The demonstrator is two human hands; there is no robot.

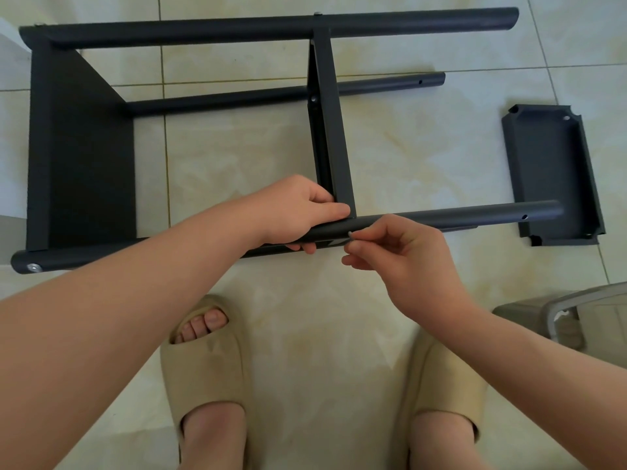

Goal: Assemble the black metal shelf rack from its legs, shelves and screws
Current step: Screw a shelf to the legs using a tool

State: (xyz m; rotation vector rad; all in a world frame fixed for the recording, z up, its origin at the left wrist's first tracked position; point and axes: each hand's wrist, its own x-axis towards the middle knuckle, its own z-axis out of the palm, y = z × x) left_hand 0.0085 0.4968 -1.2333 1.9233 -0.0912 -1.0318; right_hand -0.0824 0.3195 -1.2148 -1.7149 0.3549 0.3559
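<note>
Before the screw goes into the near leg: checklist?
1. Is the screw in hand? The right hand pinches it at the near leg: ok.
2. Is the joint held? The left hand grips the near leg where the middle shelf meets it: ok.
3. Are the leg and shelf holes aligned? Cannot tell, the fingers cover them.
4. Is the end shelf fastened? The end screw shows in the near leg: ok.
5. Is the loose shelf fitted? Not ok, it lies unattached on the floor.

Three legs (271, 28), three shelves (84, 147), two slippers (207, 361)
</note>
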